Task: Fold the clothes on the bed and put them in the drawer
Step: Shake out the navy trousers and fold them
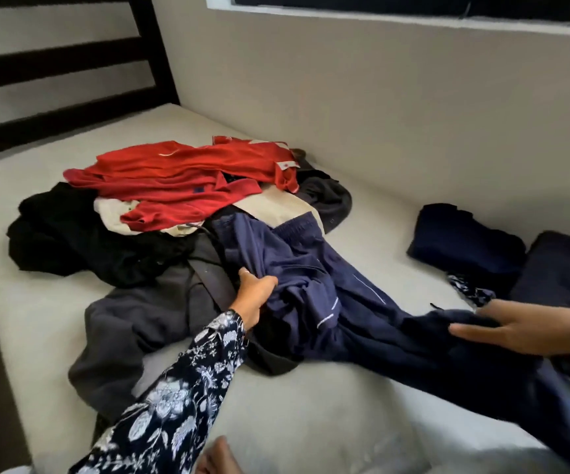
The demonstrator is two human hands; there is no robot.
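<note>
A heap of unfolded clothes lies on the white mattress [51,309]: a red shirt [181,179] on top, black garments [71,241] at the left, a grey garment [133,319] in front. Navy track pants [328,285] with thin white lines stretch from the heap toward the lower right. My left hand [254,294] grips the bunched upper part of the pants. My right hand [529,328] lies on a pant leg with fingers stretched out, blurred. Two folded navy items [465,244] [564,271] rest at the right by the wall.
A dark slatted headboard [61,73] stands at the far left. A beige wall [379,107] runs along the bed's far side under a window ledge. A small floral cloth [471,290] peeks out beside the folded items. No drawer is in view.
</note>
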